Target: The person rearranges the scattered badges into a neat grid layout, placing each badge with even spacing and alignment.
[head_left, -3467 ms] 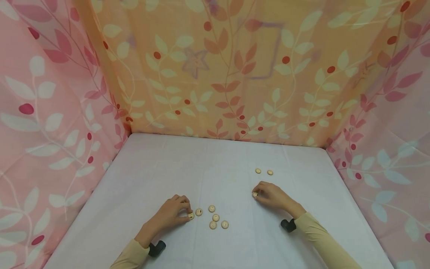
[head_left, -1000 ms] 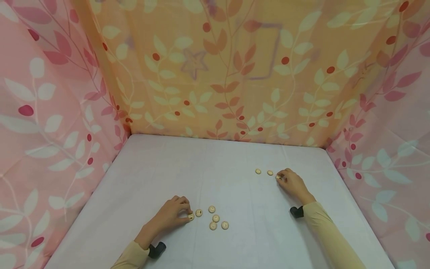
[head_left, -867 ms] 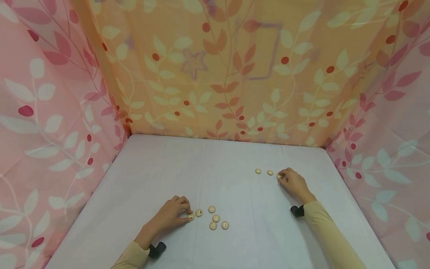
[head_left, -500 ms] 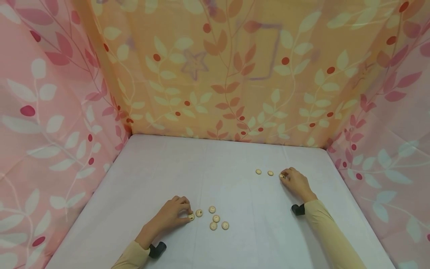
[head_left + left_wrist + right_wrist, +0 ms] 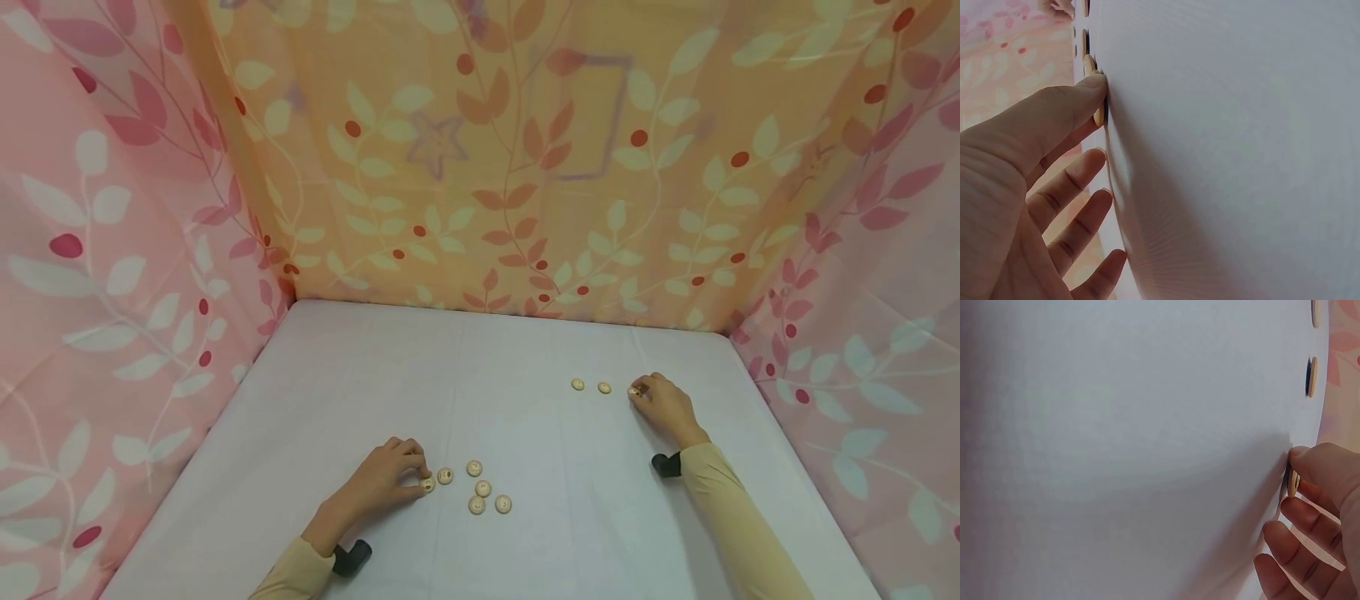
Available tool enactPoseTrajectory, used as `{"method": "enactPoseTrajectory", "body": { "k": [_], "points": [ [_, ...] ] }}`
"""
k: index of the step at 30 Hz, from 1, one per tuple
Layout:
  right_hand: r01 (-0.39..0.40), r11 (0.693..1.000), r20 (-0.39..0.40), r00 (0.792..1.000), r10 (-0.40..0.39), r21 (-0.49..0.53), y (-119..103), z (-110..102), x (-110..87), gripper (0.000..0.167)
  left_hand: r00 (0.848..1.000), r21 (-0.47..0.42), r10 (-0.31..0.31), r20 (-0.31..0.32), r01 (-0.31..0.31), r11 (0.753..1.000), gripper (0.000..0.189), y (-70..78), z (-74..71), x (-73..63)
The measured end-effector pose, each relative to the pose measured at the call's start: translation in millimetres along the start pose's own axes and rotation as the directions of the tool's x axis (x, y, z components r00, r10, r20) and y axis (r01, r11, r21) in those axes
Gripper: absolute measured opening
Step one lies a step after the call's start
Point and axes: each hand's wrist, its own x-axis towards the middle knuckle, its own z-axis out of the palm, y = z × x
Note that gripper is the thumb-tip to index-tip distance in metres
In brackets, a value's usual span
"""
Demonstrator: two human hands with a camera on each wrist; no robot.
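Note:
My left hand (image 5: 381, 478) pinches a small round pale wooden disc (image 5: 427, 485) between thumb and index finger, low at the table, left of centre. In the left wrist view this disc (image 5: 1099, 116) is seen edge-on under the thumb, the other fingers spread apart. At the back right, my right hand (image 5: 666, 408) holds a similar wooden disc (image 5: 635, 391) by thumb and fingertips. That disc (image 5: 1294, 480) stands close to the cloth in the right wrist view, partly covered by the thumb. Two more discs, one nearer (image 5: 604, 387) and one farther left (image 5: 577, 384), lie in a row beside it.
Just right of my left hand lies a marked disc (image 5: 445, 476). Several more discs, among them a top one (image 5: 474, 468) and a right one (image 5: 503, 504), are grouped beyond it. A white cloth covers the table (image 5: 360, 367); a patterned curtain (image 5: 480, 167) stands behind.
My right hand has carried its disc from mid-table back and to the right, into line with the two discs there, then slightly farther right. My left hand has kept its place.

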Motion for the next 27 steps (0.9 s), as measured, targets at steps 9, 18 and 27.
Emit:
{"method": "enactPoseTrajectory", "body": {
  "k": [9,18,27],
  "points": [
    [-0.008,1.0,0.0,1.0,0.008,0.001,-1.5,-0.1,-0.1,0.022,1.0,0.003,0.01,0.001,-0.01,1.0,0.013,0.5,-0.3,0.1],
    [0.014,1.0,-0.018,1.0,-0.014,0.015,0.7,3.8,-0.6,0.025,1.0,0.011,0.005,-0.007,-0.004,1.0,0.013,0.2,-1.4,-0.4],
    [0.015,1.0,-0.021,1.0,-0.015,0.019,3.3,2.1,-5.8,0.027,1.0,0.003,0.005,-0.003,-0.005,1.0,0.013,0.1,-1.4,-0.1]
  ]
}}
